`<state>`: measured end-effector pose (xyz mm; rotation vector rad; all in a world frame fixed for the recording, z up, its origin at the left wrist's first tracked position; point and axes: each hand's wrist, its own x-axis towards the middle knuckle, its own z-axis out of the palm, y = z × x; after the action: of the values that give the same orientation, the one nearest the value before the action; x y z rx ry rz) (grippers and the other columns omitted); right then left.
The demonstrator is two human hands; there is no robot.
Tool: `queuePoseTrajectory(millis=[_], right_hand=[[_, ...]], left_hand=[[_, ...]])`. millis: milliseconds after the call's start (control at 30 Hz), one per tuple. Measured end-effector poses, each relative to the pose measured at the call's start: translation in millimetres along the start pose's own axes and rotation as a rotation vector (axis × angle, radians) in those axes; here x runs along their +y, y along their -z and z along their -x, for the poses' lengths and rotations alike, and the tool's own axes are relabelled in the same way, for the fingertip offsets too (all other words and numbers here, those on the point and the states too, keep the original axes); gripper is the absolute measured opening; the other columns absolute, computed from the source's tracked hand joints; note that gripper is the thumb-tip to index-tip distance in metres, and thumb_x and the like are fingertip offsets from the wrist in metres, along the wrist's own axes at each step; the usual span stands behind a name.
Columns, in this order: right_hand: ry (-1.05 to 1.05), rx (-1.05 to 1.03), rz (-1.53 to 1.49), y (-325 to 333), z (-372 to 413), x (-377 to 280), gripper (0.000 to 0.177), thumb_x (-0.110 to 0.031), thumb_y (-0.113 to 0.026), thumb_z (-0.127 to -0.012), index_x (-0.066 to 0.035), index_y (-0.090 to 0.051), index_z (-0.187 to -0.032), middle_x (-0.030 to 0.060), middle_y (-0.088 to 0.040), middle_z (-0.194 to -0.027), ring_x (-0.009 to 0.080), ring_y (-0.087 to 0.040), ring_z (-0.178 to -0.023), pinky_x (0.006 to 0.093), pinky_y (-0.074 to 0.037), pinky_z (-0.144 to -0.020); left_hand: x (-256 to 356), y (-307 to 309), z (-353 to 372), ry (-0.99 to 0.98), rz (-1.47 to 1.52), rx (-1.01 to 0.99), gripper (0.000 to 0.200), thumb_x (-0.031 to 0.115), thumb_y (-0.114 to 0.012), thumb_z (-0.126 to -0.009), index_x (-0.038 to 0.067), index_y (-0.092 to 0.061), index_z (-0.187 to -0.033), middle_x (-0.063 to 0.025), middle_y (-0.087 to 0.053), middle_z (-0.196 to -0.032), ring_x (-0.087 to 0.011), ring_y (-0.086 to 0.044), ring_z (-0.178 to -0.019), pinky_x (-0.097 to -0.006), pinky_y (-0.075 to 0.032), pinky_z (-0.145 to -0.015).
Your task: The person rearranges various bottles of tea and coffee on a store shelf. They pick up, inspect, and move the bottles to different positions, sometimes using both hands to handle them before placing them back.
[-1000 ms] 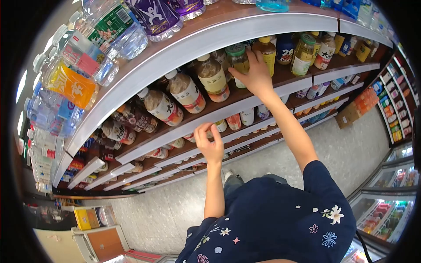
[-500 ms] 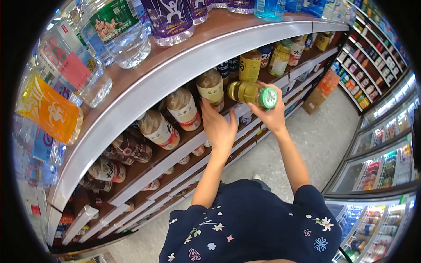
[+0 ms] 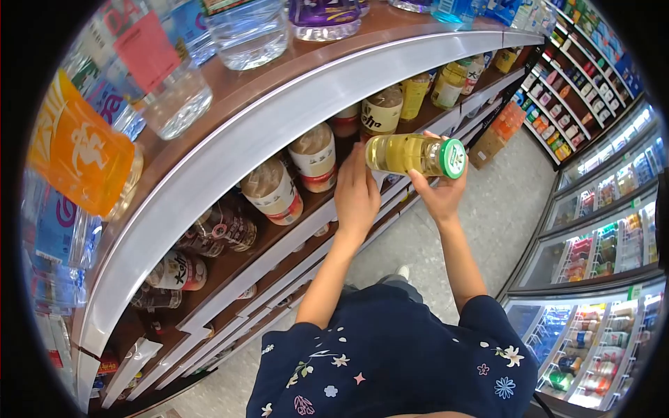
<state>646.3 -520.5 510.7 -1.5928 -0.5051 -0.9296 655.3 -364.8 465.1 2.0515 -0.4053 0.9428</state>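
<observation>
My right hand (image 3: pixel 442 194) is wrapped round the capped end of a bottle of yellow drink (image 3: pixel 401 154). The bottle lies almost on its side in front of the shelf, its green cap (image 3: pixel 454 158) facing right and towards me. My left hand (image 3: pixel 357 203) is open, fingers stretched up and thumb apart, with the fingertips right by the bottle's base. Just left of those fingers a brown tea bottle with a cream label (image 3: pixel 313 159) stands on the shelf. Past the fingertips is another cream-labelled bottle (image 3: pixel 382 111).
The upper shelf's pale front edge (image 3: pixel 230 132) curves over this row, with large water bottles (image 3: pixel 247 35) and an orange-labelled bottle (image 3: pixel 90 150) on top. Lower shelf ledges run beneath. Glass-door fridges (image 3: pixel 592 306) line the right; a cardboard box (image 3: pixel 491 143) stands on the floor.
The bottle of yellow drink has turned more sideways, showing more of its length, and moved slightly right in view with my right hand. My left hand has come off the cream-labelled bottle.
</observation>
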Motion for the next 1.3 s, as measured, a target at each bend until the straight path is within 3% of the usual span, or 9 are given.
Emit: queuePoseTrajectory(millis=[133,267,300,433,533,667,867,967,1300], right_hand=[[0.128,-0.08,0.147,-33.8,-11.4,-5.5,0.071,-0.008,-0.085,-0.07,0.003,-0.044,-0.127,0.0156,-0.063,-0.124,0.0145,-0.068,-0.091,0.0249,-0.058,-0.066],[0.003,-0.114,0.195,-62.4,-15.2,6.8,0.064,-0.015,-0.086,-0.069,0.004,-0.052,-0.12,0.0096,-0.071,-0.089,0.0148,-0.068,-0.064,0.0254,-0.054,-0.058],[0.009,-0.1,0.212,-69.5,-18.0,7.9,0.063,-0.019,-0.086,-0.068,0.005,-0.055,-0.118,0.007,-0.066,-0.069,0.0144,-0.063,-0.052,0.0252,-0.049,-0.052],[-0.037,-0.145,0.408,-83.8,-28.5,2.6,0.066,-0.023,-0.085,-0.067,0.006,-0.057,-0.12,0.0045,-0.053,-0.049,0.0131,-0.053,-0.043,0.0262,-0.044,-0.046],[-0.102,-0.205,0.465,-92.9,-38.3,0.2,0.072,-0.024,-0.085,-0.068,0.007,-0.054,-0.125,0.0066,-0.055,-0.054,0.0148,-0.054,-0.044,0.0273,-0.044,-0.046],[-0.055,-0.197,0.464,-101.0,-42.4,13.3,0.071,-0.021,-0.082,-0.074,0.01,-0.05,-0.129,0.0211,-0.063,-0.1,0.0153,-0.057,-0.053,0.0297,-0.048,-0.052],[0.184,-0.092,0.348,-84.5,-25.1,23.1,0.054,-0.003,-0.077,-0.076,0.008,-0.055,-0.124,0.0216,-0.056,-0.127,0.017,-0.062,-0.06,0.0253,-0.05,-0.055],[0.286,-0.197,0.262,-58.9,-9.4,30.5,0.042,0.002,-0.074,-0.076,0.004,-0.061,-0.116,0.0187,-0.059,-0.124,0.0176,-0.065,-0.068,0.0242,-0.05,-0.055],[-0.188,-0.606,0.18,70.9,27.1,118.9,0.023,-0.003,-0.07,-0.082,-0.003,-0.067,-0.104,0.0125,-0.069,-0.102,0.0189,-0.067,-0.069,0.0273,-0.052,-0.058]], left_hand=[[6.0,18.0,28.2,-0.073,0.022,0.17,0.05,0.002,-0.064,-0.081,-0.003,-0.051,-0.129,-0.022,-0.055,-0.131,-0.0395,-0.055,-0.114,-0.0465,-0.045,-0.095],[-2.3,25.1,32.4,-0.076,-0.019,0.136,0.044,0.003,-0.066,-0.079,-0.001,-0.056,-0.121,-0.0214,-0.055,-0.128,-0.04,-0.055,-0.114,-0.0477,-0.045,-0.095],[-4.0,26.7,32.7,-0.07,-0.034,0.122,0.042,0.003,-0.065,-0.078,-0.001,-0.058,-0.119,-0.0198,-0.056,-0.127,-0.0385,-0.055,-0.115,-0.0481,-0.045,-0.096],[-13.2,24.6,38.0,-0.094,-0.153,0.063,0.04,0.006,-0.064,-0.077,0.0,-0.06,-0.117,-0.016,-0.058,-0.126,-0.0339,-0.056,-0.114,-0.0475,-0.043,-0.098],[-21.6,17.4,42.4,-0.124,-0.25,0.025,0.034,0.009,-0.068,-0.076,0.003,-0.063,-0.109,-0.0113,-0.061,-0.122,-0.0307,-0.057,-0.112,-0.0442,-0.044,-0.095],[-27.5,7.8,43.7,-0.156,-0.355,0.096,0.033,0.009,-0.069,-0.074,0.006,-0.063,-0.107,-0.0072,-0.064,-0.116,-0.0256,-0.059,-0.106,-0.0409,-0.045,-0.092],[-27.2,-5.0,38.0,-0.144,-0.43,0.232,0.03,0.01,-0.071,-0.071,0.009,-0.064,-0.101,-0.0023,-0.067,-0.106,-0.0214,-0.063,-0.094,-0.0369,-0.046,-0.085],[-26.5,-6.6,34.4,-0.144,-0.454,0.277,0.027,0.009,-0.071,-0.07,0.011,-0.065,-0.096,-0.0005,-0.068,-0.1,-0.0201,-0.063,-0.087,-0.0359,-0.047,-0.08],[-15.0,-33.4,21.6,-0.052,-0.6,0.49,0.014,0.005,-0.07,-0.07,0.011,-0.062,-0.08,-0.0019,-0.066,-0.083,-0.0239,-0.059,-0.074,-0.0374,-0.042,-0.07]])
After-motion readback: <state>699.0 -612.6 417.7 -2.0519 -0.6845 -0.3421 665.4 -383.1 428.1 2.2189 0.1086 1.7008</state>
